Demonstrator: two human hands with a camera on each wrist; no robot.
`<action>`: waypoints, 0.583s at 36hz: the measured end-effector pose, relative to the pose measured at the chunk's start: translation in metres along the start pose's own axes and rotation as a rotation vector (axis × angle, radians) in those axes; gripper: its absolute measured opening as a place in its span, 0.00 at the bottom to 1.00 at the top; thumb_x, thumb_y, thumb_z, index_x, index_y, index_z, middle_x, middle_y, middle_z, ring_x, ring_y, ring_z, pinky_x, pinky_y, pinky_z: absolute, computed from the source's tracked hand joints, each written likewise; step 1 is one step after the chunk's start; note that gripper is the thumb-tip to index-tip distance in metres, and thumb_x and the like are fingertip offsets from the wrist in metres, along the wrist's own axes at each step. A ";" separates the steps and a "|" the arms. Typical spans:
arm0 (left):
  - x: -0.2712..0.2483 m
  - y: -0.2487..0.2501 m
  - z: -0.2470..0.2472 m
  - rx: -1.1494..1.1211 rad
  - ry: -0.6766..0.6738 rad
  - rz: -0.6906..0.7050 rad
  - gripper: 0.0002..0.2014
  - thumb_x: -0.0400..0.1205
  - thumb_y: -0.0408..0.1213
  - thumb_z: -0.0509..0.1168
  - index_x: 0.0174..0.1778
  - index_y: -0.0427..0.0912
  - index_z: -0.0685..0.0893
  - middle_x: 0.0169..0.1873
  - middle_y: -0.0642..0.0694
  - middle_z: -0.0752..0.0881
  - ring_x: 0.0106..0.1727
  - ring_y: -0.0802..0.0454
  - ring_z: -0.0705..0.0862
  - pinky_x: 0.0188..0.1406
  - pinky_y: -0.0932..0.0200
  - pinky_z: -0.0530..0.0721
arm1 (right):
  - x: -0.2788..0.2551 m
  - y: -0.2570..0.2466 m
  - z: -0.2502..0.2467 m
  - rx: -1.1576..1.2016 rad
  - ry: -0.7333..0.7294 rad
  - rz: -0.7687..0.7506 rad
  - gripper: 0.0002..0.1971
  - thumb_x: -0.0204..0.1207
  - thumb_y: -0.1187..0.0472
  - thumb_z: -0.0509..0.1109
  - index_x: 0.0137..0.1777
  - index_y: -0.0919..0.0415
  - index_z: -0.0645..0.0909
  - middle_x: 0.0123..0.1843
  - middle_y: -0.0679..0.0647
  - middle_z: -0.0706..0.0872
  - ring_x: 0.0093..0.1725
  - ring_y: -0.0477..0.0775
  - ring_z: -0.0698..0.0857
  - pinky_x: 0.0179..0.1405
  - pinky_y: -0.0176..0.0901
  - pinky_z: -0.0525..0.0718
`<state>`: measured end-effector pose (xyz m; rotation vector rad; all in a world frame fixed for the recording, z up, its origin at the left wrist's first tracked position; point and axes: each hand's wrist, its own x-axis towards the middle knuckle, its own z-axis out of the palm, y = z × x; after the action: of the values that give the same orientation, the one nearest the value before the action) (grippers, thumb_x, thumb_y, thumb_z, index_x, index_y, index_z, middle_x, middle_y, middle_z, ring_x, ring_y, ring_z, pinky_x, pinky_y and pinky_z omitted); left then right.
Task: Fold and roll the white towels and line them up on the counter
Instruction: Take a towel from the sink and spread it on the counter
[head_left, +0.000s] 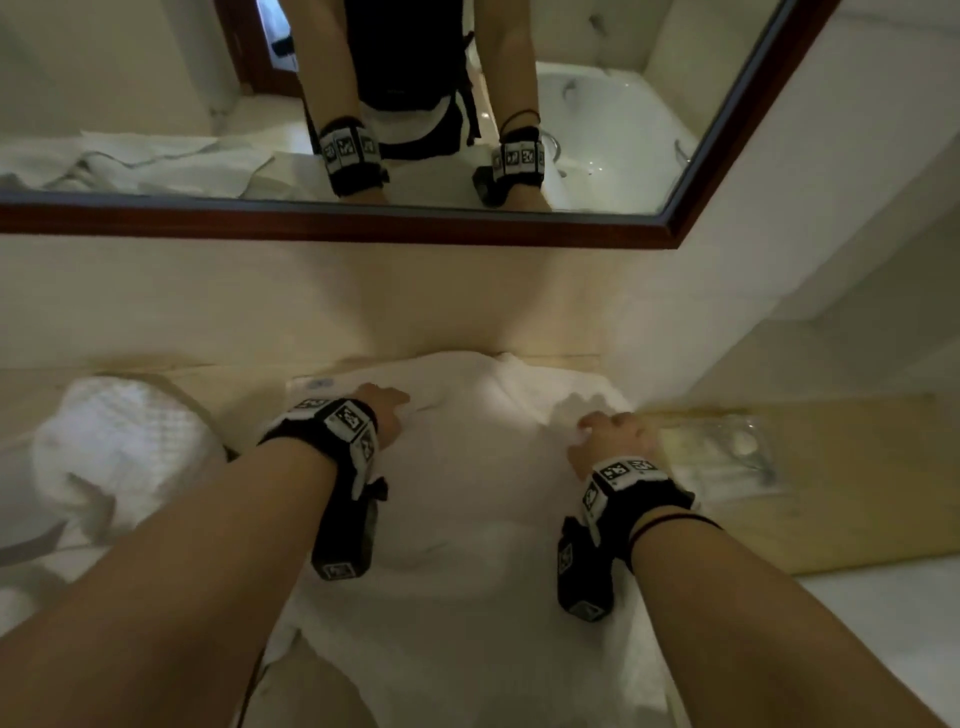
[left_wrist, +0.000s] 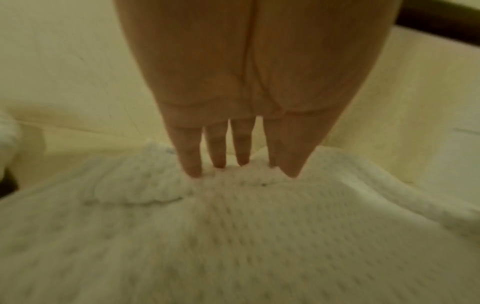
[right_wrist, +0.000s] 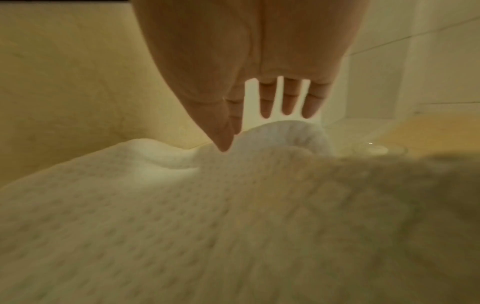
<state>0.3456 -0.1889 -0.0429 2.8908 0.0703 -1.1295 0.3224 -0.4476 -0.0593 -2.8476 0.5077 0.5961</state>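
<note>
Two flat hands (left hand (head_left: 382, 410), right hand (head_left: 610, 436)), white towel (head_left: 467, 493)

The white towel (head_left: 467, 519) runs off the bottom edge; its weave (both wrist views) is blurred.

- The wall (head_left: 415, 312) closes in right behind the spread towel (head_left: 467, 519).
- A bunched towel (head_left: 119, 447) blocks the table left of the spread towel.
- Right of it lies a clear packet (head_left: 727, 452) on a wooden board (head_left: 857, 493).
</note>
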 end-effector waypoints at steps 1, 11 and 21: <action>0.005 0.005 0.004 0.029 -0.037 0.016 0.28 0.87 0.45 0.52 0.83 0.46 0.52 0.81 0.41 0.55 0.81 0.42 0.58 0.78 0.53 0.60 | 0.002 0.006 -0.001 0.022 -0.011 0.052 0.25 0.79 0.52 0.61 0.76 0.47 0.65 0.76 0.59 0.63 0.75 0.63 0.64 0.74 0.54 0.66; 0.035 -0.031 0.037 0.098 -0.052 -0.184 0.60 0.69 0.64 0.70 0.75 0.63 0.23 0.81 0.42 0.33 0.82 0.32 0.46 0.79 0.35 0.58 | 0.043 0.011 0.008 0.651 0.038 0.133 0.18 0.80 0.64 0.62 0.71 0.60 0.75 0.70 0.58 0.72 0.71 0.58 0.73 0.46 0.26 0.69; 0.022 -0.055 0.055 0.045 -0.071 -0.285 0.77 0.50 0.73 0.75 0.75 0.56 0.21 0.81 0.37 0.35 0.82 0.31 0.48 0.75 0.30 0.61 | 0.045 -0.018 -0.011 -0.065 0.163 -0.051 0.30 0.75 0.58 0.65 0.77 0.42 0.62 0.84 0.56 0.42 0.83 0.61 0.45 0.81 0.57 0.50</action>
<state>0.3218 -0.1361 -0.0991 2.9441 0.4742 -1.2867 0.3717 -0.4469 -0.0667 -2.9767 0.4472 0.3796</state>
